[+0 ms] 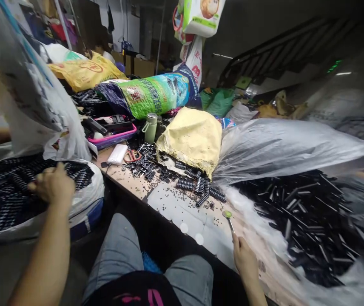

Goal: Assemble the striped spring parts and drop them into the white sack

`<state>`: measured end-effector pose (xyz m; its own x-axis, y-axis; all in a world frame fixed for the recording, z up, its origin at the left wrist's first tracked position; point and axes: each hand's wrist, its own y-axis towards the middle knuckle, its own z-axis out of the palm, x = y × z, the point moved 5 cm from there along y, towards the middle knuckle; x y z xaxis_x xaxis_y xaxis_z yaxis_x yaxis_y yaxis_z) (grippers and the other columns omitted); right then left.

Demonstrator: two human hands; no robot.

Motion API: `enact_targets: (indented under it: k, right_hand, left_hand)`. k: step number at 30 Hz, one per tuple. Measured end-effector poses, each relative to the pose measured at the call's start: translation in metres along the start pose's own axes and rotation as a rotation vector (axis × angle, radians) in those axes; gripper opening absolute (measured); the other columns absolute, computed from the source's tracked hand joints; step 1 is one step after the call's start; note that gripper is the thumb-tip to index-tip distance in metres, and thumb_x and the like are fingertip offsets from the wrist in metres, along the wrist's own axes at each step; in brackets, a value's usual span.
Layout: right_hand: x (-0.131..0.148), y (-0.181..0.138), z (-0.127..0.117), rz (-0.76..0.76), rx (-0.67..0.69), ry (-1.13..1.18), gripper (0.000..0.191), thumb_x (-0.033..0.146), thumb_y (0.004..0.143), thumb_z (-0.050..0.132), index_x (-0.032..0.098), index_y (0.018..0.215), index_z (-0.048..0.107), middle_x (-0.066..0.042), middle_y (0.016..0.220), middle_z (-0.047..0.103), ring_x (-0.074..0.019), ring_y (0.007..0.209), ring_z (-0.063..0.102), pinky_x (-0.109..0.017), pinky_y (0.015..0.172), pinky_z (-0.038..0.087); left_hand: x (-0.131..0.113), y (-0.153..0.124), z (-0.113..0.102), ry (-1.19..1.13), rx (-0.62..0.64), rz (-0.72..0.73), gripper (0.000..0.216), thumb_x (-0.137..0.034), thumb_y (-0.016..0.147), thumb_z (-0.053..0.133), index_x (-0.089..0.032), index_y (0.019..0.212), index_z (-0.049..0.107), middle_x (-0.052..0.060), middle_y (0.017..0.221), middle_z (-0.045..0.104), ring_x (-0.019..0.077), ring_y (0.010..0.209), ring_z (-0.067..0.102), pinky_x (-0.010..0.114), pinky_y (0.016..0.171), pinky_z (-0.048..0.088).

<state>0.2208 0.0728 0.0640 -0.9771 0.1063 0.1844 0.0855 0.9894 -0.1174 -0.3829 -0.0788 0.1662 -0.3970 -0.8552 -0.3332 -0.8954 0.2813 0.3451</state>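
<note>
My left hand (52, 183) is over an open white sack (96, 180) at the left, its fingers curled. Whether a part is between them I cannot make out. Inside the sack lie many black ribbed cylindrical parts (18, 180) with pale dots. At the table's front edge, my right hand (245, 257) is closed around the thin handle of a small metal tool (227, 215), which has a round head with a yellow-green face. More of the ribbed parts (203, 191) lie on the table beyond the tool, spilling from beneath a yellow bag (193, 131).
Clear plastic bagging (290, 146) at the right holds a heap of slim black pieces (316, 221). Scissors (132, 156), a white power bank (117, 154), a green flask (150, 128) and a pink-rimmed basket (113, 137) stand farther back. Tiny black bits dot the tabletop (169, 204).
</note>
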Motion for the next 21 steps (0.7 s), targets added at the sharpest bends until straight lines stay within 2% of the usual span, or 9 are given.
enact_targets:
  k: [1,2,4,6,9,11,13,16,21]
  right_hand:
    - [-0.005,0.000,-0.001,0.038,0.006,-0.052,0.043,0.052,0.085,0.017,0.023,0.074,0.047,-0.006,0.068,0.062,-0.0217,0.063,0.058,-0.027,0.051,0.035]
    - [-0.009,0.001,-0.003,0.071,0.009,-0.099,0.043,0.052,0.085,0.016,0.023,0.075,0.047,-0.006,0.068,0.061,-0.0219,0.063,0.058,-0.027,0.051,0.035]
    - [-0.016,0.001,-0.005,0.114,0.006,-0.171,0.044,0.052,0.085,0.015,0.023,0.078,0.047,-0.006,0.070,0.061,-0.0221,0.063,0.059,-0.028,0.052,0.035]
    - [-0.021,0.001,-0.004,0.121,-0.012,-0.205,0.044,0.053,0.085,0.016,0.022,0.078,0.048,-0.006,0.074,0.061,-0.0222,0.067,0.059,-0.029,0.055,0.036]
    - [-0.027,0.000,-0.001,0.052,-0.101,-0.193,0.041,0.051,0.085,0.022,0.021,0.073,0.048,-0.006,0.079,0.060,-0.0224,0.076,0.057,-0.031,0.061,0.038]
    - [-0.033,-0.001,0.001,-0.010,-0.189,-0.143,0.039,0.049,0.085,0.026,0.020,0.073,0.049,-0.007,0.080,0.059,-0.0222,0.080,0.055,-0.032,0.066,0.039]
    - [-0.040,-0.002,0.003,-0.052,-0.254,-0.059,0.040,0.051,0.083,0.028,0.020,0.075,0.051,-0.007,0.080,0.058,-0.0220,0.081,0.054,-0.032,0.069,0.040]
    - [-0.054,-0.004,0.004,-0.086,-0.288,0.080,0.042,0.054,0.082,0.029,0.020,0.076,0.052,-0.007,0.080,0.057,-0.0221,0.079,0.053,-0.033,0.070,0.041]
    - [-0.058,-0.002,-0.003,-0.082,-0.305,0.205,0.041,0.055,0.081,0.031,0.020,0.073,0.052,-0.007,0.078,0.057,-0.0223,0.077,0.053,-0.035,0.070,0.041]
  left_hand:
    - [0.010,0.008,0.003,0.013,-0.036,-0.108,0.031,-0.022,0.073,0.051,-0.008,0.101,0.055,0.017,0.104,0.054,0.0338,0.105,0.040,0.061,0.079,0.031]
    - [0.007,0.010,0.007,-0.015,-0.090,-0.123,0.038,-0.026,0.071,0.054,-0.008,0.105,0.052,0.018,0.112,0.050,0.0348,0.109,0.036,0.061,0.081,0.030]
    - [-0.032,-0.003,0.022,-0.160,-0.152,0.048,0.044,-0.032,0.072,0.054,-0.007,0.108,0.051,0.019,0.115,0.047,0.0323,0.111,0.036,0.056,0.085,0.032]
    - [-0.105,-0.035,0.045,-0.323,-0.034,0.382,0.036,-0.033,0.077,0.047,-0.008,0.103,0.054,0.016,0.105,0.053,0.0271,0.103,0.043,0.045,0.086,0.037]
    - [-0.224,-0.097,0.092,-0.360,0.360,0.795,0.034,-0.026,0.082,0.037,-0.010,0.109,0.051,0.015,0.110,0.051,0.0227,0.104,0.044,0.036,0.089,0.037]
    - [-0.284,-0.127,0.118,-0.363,0.467,0.931,0.027,-0.018,0.081,0.038,-0.014,0.101,0.055,0.012,0.105,0.054,0.0206,0.102,0.046,0.031,0.087,0.038]
    - [-0.323,-0.144,0.141,-0.358,0.526,0.994,0.024,-0.009,0.077,0.039,-0.014,0.090,0.059,0.011,0.097,0.057,0.0199,0.097,0.049,0.030,0.083,0.039]
    - [-0.348,-0.151,0.170,-0.349,0.598,1.038,0.020,-0.004,0.072,0.042,-0.011,0.078,0.059,0.013,0.087,0.058,0.0205,0.090,0.053,0.031,0.080,0.040]
    - [-0.345,-0.145,0.192,-0.403,0.657,1.097,0.015,-0.015,0.073,0.048,-0.012,0.082,0.060,0.012,0.087,0.060,0.0221,0.091,0.054,0.032,0.080,0.041]
